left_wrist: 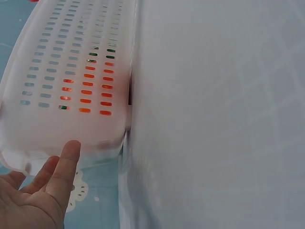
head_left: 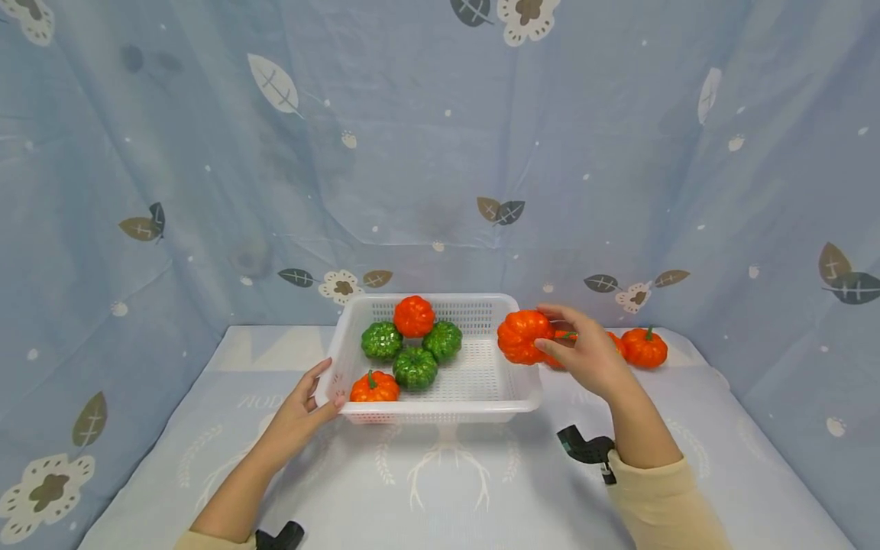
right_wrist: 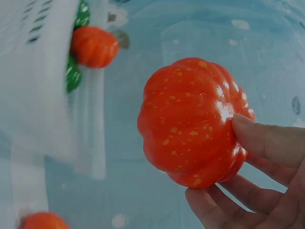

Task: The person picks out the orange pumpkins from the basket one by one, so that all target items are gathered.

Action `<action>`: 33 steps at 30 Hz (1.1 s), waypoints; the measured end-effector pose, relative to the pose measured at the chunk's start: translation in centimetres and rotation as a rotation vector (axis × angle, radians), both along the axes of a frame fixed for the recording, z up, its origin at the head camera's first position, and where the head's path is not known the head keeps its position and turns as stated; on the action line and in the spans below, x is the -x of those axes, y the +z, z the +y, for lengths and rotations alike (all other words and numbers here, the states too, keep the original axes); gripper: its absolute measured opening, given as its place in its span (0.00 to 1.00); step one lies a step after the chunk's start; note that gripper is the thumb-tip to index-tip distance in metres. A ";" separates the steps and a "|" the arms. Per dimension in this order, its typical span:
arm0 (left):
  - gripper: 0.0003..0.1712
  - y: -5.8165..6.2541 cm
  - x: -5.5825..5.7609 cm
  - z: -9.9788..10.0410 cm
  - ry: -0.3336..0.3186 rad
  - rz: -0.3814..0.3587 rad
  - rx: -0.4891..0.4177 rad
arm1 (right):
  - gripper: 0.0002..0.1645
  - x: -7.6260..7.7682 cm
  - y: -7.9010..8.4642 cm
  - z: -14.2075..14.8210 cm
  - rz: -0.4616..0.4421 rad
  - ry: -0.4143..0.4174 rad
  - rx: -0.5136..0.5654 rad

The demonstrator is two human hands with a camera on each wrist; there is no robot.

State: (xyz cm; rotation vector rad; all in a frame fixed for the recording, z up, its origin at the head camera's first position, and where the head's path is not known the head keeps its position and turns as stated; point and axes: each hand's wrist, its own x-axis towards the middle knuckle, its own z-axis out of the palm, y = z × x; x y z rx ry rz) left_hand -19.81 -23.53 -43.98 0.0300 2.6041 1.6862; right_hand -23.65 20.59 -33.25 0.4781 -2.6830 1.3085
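Observation:
A white perforated plastic basket (head_left: 481, 411) holds several small pumpkins, green ones (head_left: 415, 368) in the middle, an orange-red one (head_left: 414, 316) at the back and an orange one (head_left: 374, 387) at the front left. My left hand (head_left: 302, 409) grips the basket's left end, thumb at the rim; the left wrist view shows its fingers against the end wall. Just above the basket's right rim, my right hand (head_left: 584, 347) holds an orange-red pumpkin (right_wrist: 193, 124) between thumb and fingers. That pumpkin hides part of the rim in the head view.
To the right of the basket, more orange pumpkins (head_left: 645, 348) lie on the table, partly hidden behind my right hand. A pale patterned cloth (head_left: 447, 481) covers the table. Blue printed curtain (head_left: 440, 153) hangs behind and on both sides.

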 end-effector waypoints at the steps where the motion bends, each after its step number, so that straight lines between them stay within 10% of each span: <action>1: 0.49 0.0 0.0 0.0 -0.002 0.002 0.000 | 0.35 0.0 -0.1 0.5 0.008 -0.015 -0.018; 11: 0.49 -0.2 0.4 0.0 -0.006 0.009 -0.010 | 0.35 0.5 -2.5 4.2 0.091 -0.165 -0.130; 33: 0.50 -0.1 0.0 -0.2 0.003 -0.013 -0.020 | 0.31 2.5 -8.3 7.8 -0.084 -0.087 -0.284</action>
